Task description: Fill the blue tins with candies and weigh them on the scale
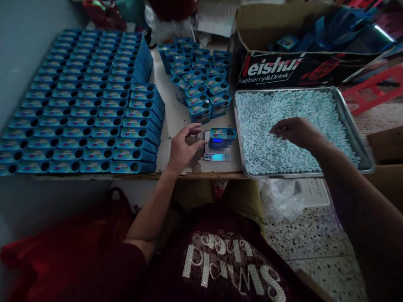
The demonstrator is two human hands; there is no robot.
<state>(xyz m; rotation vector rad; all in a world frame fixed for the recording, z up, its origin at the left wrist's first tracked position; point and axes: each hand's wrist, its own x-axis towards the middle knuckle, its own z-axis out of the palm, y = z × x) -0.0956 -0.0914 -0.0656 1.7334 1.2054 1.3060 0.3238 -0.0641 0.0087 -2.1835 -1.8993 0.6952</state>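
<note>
A small blue candy box [221, 137] with a dark round hole in its top rests on a little digital scale [208, 157], whose display glows pale blue. Just left of them is my left hand [185, 147], thumb and fingers apart and nothing between them. On the right, my right hand [294, 131] hovers over a metal tray [362, 165] spread with pale blue-green candies [267, 155]. Its fingertips are pinched together; whatever they may hold is too small to make out.
Rows of similar blue boxes [85, 102] fill the table's left side. A looser cluster of blue boxes [201, 79] stands behind the scale. A black printed carton [273, 69] with blue items sits behind the tray. The table's front edge [217, 175] runs close to my body.
</note>
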